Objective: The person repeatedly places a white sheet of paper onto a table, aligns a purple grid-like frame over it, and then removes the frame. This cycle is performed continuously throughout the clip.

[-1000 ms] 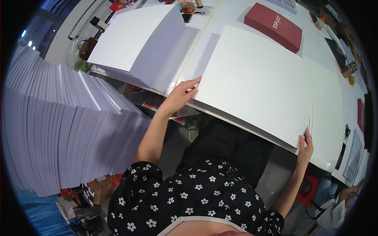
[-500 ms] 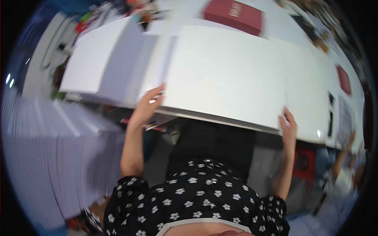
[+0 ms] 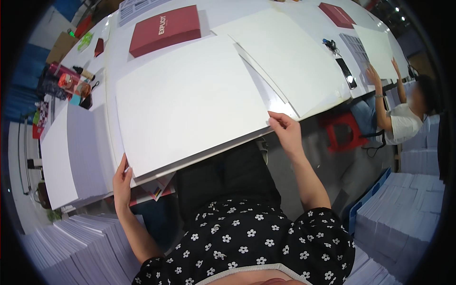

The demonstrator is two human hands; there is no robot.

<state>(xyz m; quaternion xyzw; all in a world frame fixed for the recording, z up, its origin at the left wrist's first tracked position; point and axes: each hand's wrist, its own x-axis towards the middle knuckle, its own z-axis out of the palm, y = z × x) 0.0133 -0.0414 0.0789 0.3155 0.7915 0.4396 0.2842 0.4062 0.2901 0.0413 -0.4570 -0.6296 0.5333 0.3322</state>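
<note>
A large white board sheet lies across the table in front of me, its near edge running along the table's front. My left hand has its fingers and thumb closed at the sheet's near left corner. At the near right corner, my right hand pinches the edge between thumb and fingers. Right beside that hand, another white sheet lies on the table, with a narrow gap and a thin strip between the two.
A red box stands behind the sheet. A stack of white sheets is at left, near bottles. More stacks stand at lower right. A co-worker handles a sheet by a red stool. A phone lies between.
The view has swung to the right. Both hands, earlier resting apart near the table's edge, now grip the near corners of the white sheet, which lies at a different angle in view.
</note>
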